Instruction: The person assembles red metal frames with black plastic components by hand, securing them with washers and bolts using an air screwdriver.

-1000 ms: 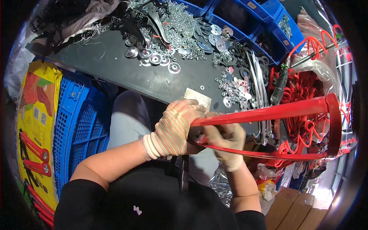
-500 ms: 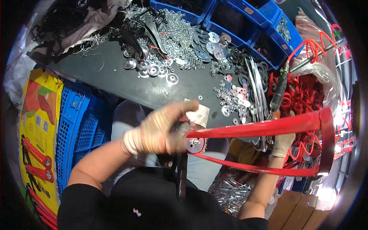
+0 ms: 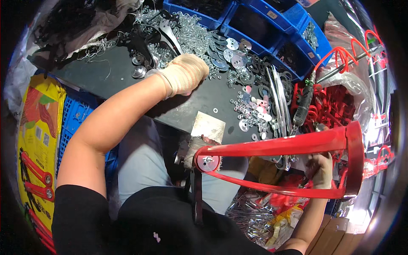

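Observation:
My left hand [image 3: 183, 75], in a pale knitted glove, reaches over the dark table beside the metal washers [image 3: 139, 72] and the pile of small coil springs [image 3: 191, 36]. Its fingers are curled down and their tips hidden. A long red metal frame [image 3: 276, 145] with two arms stretches across in front of me. At its left end, a round disc with a bolt [image 3: 208, 162] sits by a wrapped block [image 3: 195, 148]. Beyond the frame's lower arm is my gloved right hand [image 3: 322, 171], fingers curled; whatever they hold cannot be made out.
A dark hand-held power driver [image 3: 302, 106] hangs at the right on a red coiled hose [image 3: 340, 55]. Blue bins [image 3: 255, 25] line the back. Long metal rods [image 3: 278, 100] lie near small discs. A blue crate [image 3: 76, 114] and yellow sack [image 3: 40, 110] stand left.
My left hand has left the bolted end of the red frame and moved forward to the parts on the table. My right hand has shifted slightly right and nearer me, away from the driver's tip.

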The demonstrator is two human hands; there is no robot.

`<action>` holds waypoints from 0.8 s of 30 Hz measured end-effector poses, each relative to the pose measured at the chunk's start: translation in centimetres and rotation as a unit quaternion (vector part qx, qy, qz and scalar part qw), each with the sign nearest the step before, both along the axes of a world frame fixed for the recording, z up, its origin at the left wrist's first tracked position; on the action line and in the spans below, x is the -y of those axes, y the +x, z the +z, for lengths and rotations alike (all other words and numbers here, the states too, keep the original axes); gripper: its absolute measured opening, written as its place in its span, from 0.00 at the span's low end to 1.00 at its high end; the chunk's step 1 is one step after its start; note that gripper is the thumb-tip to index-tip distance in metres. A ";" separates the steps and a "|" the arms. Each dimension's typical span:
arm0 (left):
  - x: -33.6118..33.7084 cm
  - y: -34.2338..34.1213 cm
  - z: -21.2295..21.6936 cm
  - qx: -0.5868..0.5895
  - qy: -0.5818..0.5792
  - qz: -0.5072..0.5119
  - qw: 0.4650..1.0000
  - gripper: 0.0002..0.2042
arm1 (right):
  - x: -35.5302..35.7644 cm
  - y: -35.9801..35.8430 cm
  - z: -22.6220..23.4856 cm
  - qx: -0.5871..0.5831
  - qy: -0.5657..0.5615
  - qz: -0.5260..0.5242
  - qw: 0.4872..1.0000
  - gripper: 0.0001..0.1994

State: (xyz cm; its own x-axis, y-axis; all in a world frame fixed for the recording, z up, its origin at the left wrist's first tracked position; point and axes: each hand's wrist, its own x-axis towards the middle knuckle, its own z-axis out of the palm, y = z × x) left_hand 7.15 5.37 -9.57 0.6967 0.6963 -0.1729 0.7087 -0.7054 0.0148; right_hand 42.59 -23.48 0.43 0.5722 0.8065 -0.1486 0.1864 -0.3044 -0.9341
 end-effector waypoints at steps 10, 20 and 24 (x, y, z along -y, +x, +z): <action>11.2 -0.3 0.5 0.691 -0.648 0.044 0.317 0.20 | -2.7 -19.3 -1.1 -0.202 0.089 0.019 0.975 0.25; 13.3 -1.7 3.2 0.687 -0.631 0.062 0.354 0.19 | -0.8 -19.1 -1.6 -0.224 0.085 0.051 0.969 0.25; 13.1 -2.0 4.3 0.627 -0.609 0.110 0.474 0.17 | 0.2 -18.7 -1.5 -0.220 0.073 0.057 0.971 0.25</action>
State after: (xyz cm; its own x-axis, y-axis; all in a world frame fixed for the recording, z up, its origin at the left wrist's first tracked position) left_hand 5.14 -7.76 -5.27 0.7173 0.6913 -0.0864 -0.3407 0.4562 0.8221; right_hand 23.92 -23.65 -1.02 0.3857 0.8913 -0.2384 -0.2160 -0.1640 -0.9625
